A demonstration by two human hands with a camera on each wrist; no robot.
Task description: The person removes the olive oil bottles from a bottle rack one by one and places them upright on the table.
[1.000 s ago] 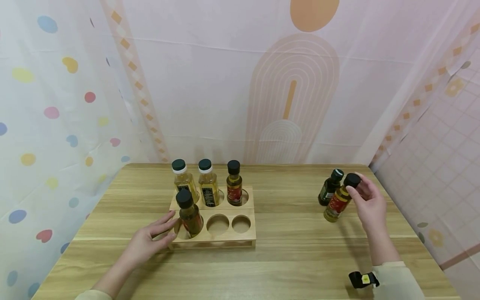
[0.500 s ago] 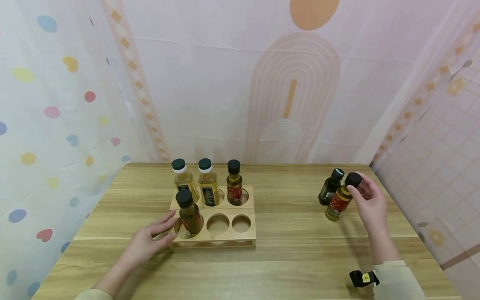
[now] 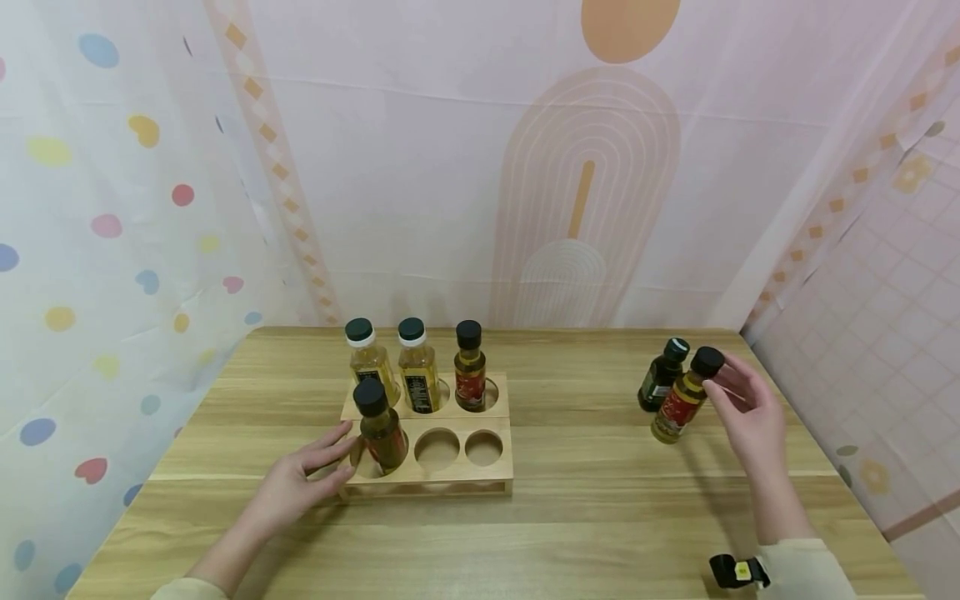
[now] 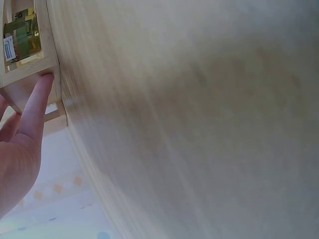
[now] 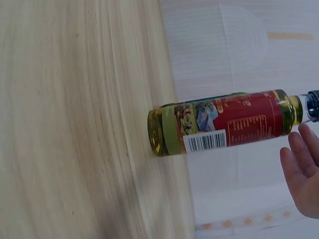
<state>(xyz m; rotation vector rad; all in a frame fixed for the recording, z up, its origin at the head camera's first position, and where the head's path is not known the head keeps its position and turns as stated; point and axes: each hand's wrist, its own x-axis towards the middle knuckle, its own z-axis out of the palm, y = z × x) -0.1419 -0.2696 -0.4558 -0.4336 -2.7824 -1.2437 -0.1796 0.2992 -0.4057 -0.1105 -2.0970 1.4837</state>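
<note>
Cannot read in the head view the too small label [image 3: 678,408] of the red bottle [image 3: 688,387] near the right hand [image 3: 753,417], nor see one side of the dark bottle [image 3: 656,383] behind. In the right wrist view, miss the end of the cap [image 5: 314,102] at the right edge; in the left one, part of the rack [image 4: 23,88] and left hand [image 4: 21,152] at the left edge.

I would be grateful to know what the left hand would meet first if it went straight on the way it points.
The left hand would first meet the wooden rack; in the left wrist view, a fingertip seems to touch its left end.
</note>
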